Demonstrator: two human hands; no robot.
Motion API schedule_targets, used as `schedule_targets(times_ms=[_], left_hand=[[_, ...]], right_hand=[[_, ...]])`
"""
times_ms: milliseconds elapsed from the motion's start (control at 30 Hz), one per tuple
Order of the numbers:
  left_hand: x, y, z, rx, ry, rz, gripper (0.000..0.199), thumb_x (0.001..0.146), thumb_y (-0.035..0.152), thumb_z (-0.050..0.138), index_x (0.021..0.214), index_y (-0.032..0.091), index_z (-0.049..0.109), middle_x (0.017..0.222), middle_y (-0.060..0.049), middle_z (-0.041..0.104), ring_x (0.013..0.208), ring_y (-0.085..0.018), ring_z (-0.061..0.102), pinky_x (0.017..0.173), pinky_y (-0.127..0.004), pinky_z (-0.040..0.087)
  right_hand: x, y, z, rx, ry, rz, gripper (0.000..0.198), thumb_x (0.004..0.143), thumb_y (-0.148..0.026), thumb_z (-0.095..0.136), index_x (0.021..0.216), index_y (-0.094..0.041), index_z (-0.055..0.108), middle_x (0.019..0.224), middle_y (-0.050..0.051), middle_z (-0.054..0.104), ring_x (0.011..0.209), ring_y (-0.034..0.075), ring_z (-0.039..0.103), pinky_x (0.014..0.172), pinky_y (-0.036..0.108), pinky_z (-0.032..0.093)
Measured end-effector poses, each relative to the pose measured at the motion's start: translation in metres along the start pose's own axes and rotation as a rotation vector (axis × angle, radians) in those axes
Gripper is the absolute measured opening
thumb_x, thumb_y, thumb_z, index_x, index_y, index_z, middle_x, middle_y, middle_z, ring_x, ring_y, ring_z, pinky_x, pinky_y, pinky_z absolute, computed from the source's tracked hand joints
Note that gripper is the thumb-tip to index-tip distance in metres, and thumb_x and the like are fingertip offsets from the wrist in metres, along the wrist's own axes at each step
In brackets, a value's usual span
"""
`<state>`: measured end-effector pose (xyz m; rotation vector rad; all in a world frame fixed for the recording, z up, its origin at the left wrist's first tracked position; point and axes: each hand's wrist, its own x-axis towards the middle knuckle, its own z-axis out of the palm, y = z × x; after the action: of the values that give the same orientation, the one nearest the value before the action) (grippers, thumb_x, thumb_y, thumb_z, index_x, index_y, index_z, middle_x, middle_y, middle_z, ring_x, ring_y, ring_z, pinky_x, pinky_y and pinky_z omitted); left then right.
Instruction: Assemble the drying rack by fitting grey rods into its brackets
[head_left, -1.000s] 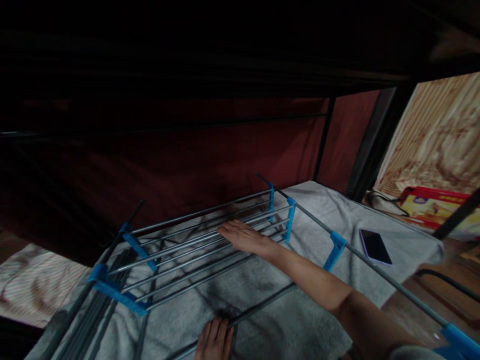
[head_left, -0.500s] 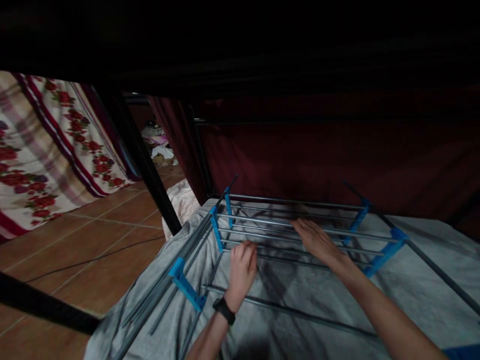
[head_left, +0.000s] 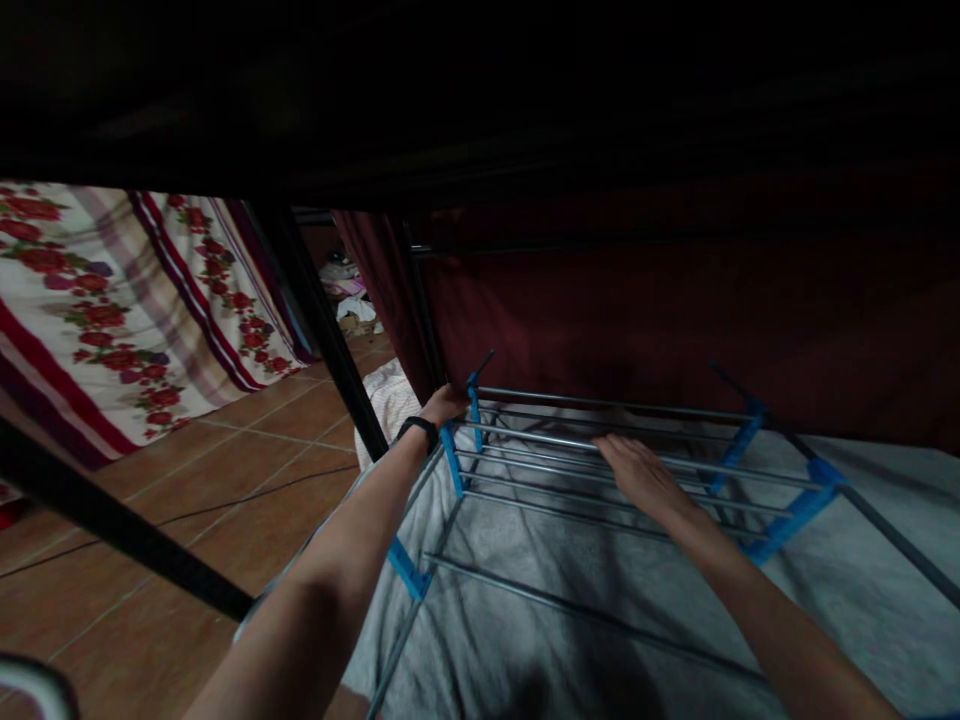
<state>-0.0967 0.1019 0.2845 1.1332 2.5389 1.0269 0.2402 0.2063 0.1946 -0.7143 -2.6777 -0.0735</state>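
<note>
A rack of thin grey metal tubes (head_left: 540, 436) with blue plastic connectors (head_left: 825, 472) lies on a grey blanket (head_left: 495, 620). My left hand (head_left: 445, 402), with a black band on its wrist, reaches to the rack's far left corner. It is at the upper blue connector (head_left: 474, 412); its fingers are dim and partly hidden, so I cannot tell if they grip. My right hand (head_left: 637, 472) rests over the middle of the upper tubes, fingers stretched out together. Another blue connector (head_left: 409, 570) shows at the near left, partly behind my left forearm.
Black frame posts (head_left: 322, 320) stand on the left, and a dark frame hangs low overhead. A dark red curtain (head_left: 675, 320) closes off the back. Left of the bed are a tiled floor (head_left: 262, 450) with a cable, and a flowered cloth (head_left: 112, 320).
My left hand has moved forward and left from above the middle of the rack to its far left corner. My right hand stays on the tubes. The view has shifted left.
</note>
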Motion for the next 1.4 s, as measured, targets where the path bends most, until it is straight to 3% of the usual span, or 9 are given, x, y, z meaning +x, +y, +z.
schedule_targets(times_ms=[100, 200, 400, 600, 733, 867, 967, 1133, 1400], left_hand=[[0.003, -0.021, -0.007, -0.046, -0.212, -0.088, 0.035, 0.091, 0.041, 0.06, 0.116, 0.016, 0.059, 0.113, -0.007, 0.063, 0.095, -0.018, 0.063, 0.081, -0.039, 0.056], [0.01, -0.035, -0.004, -0.079, -0.334, -0.165, 0.032, 0.092, 0.039, 0.06, 0.112, 0.015, 0.061, 0.106, -0.006, 0.065, 0.087, -0.016, 0.064, 0.075, -0.034, 0.057], [0.029, -0.048, 0.007, -0.128, -0.378, -0.245, 0.035, 0.091, 0.041, 0.06, 0.115, 0.015, 0.06, 0.112, -0.006, 0.063, 0.095, -0.02, 0.064, 0.08, -0.038, 0.056], [0.03, -0.056, 0.01, -0.172, -0.44, -0.267, 0.034, 0.092, 0.042, 0.059, 0.113, 0.015, 0.06, 0.107, -0.006, 0.064, 0.088, -0.016, 0.064, 0.075, -0.035, 0.056], [0.032, -0.06, 0.008, -0.185, -0.538, -0.281, 0.031, 0.09, 0.043, 0.06, 0.101, 0.014, 0.063, 0.088, -0.002, 0.067, 0.071, -0.012, 0.062, 0.065, -0.029, 0.054], [0.036, -0.06, 0.003, -0.173, -0.625, -0.288, 0.029, 0.072, 0.039, 0.076, 0.084, 0.014, 0.066, 0.066, -0.001, 0.067, 0.06, -0.015, 0.063, 0.058, -0.028, 0.052], [0.037, -0.058, 0.0, -0.165, -0.685, -0.29, 0.03, 0.063, 0.033, 0.078, 0.085, 0.017, 0.066, 0.067, -0.001, 0.07, 0.065, -0.018, 0.067, 0.061, -0.028, 0.054], [0.036, -0.054, -0.003, -0.155, -0.731, -0.285, 0.035, 0.063, 0.034, 0.078, 0.092, 0.019, 0.064, 0.073, 0.0, 0.072, 0.075, -0.018, 0.07, 0.069, -0.028, 0.057], [0.035, -0.053, -0.002, -0.133, -0.735, -0.296, 0.027, 0.064, 0.039, 0.076, 0.079, 0.019, 0.064, 0.065, -0.001, 0.069, 0.077, -0.021, 0.071, 0.068, -0.029, 0.057]], right_hand=[[0.0, 0.0, 0.001, 0.0, 0.016, -0.011, 0.049, 0.088, -0.002, 0.032, 0.126, -0.018, 0.057, 0.117, 0.012, 0.065, 0.106, 0.021, 0.059, 0.094, 0.036, 0.042], [-0.001, 0.001, 0.002, 0.01, 0.019, -0.013, 0.049, 0.089, -0.002, 0.03, 0.126, -0.018, 0.057, 0.118, 0.012, 0.064, 0.104, 0.021, 0.059, 0.094, 0.035, 0.042], [-0.003, 0.001, 0.003, -0.003, 0.009, -0.007, 0.05, 0.09, -0.002, 0.028, 0.128, -0.018, 0.056, 0.117, 0.011, 0.064, 0.105, 0.022, 0.059, 0.094, 0.036, 0.042], [-0.004, 0.004, 0.007, -0.007, 0.016, -0.016, 0.056, 0.086, 0.001, 0.029, 0.132, -0.019, 0.055, 0.123, 0.012, 0.064, 0.108, 0.022, 0.06, 0.098, 0.039, 0.044], [-0.005, 0.007, 0.011, -0.013, 0.029, -0.023, 0.059, 0.084, 0.002, 0.031, 0.134, -0.02, 0.055, 0.126, 0.012, 0.064, 0.112, 0.022, 0.061, 0.101, 0.041, 0.044], [-0.005, 0.009, 0.011, -0.014, 0.027, -0.031, 0.062, 0.084, 0.003, 0.031, 0.136, -0.02, 0.054, 0.127, 0.012, 0.064, 0.112, 0.021, 0.062, 0.101, 0.04, 0.045], [-0.007, 0.008, 0.011, -0.005, 0.039, -0.051, 0.061, 0.084, 0.002, 0.03, 0.136, -0.019, 0.054, 0.124, 0.012, 0.065, 0.112, 0.022, 0.062, 0.1, 0.04, 0.047], [-0.009, 0.008, 0.013, -0.013, 0.061, -0.063, 0.061, 0.084, 0.003, 0.031, 0.136, -0.019, 0.054, 0.125, 0.012, 0.065, 0.111, 0.022, 0.063, 0.098, 0.04, 0.048], [-0.006, 0.013, 0.014, -0.016, 0.055, -0.078, 0.06, 0.085, 0.001, 0.031, 0.137, -0.019, 0.053, 0.123, 0.012, 0.066, 0.111, 0.023, 0.063, 0.098, 0.04, 0.048]])
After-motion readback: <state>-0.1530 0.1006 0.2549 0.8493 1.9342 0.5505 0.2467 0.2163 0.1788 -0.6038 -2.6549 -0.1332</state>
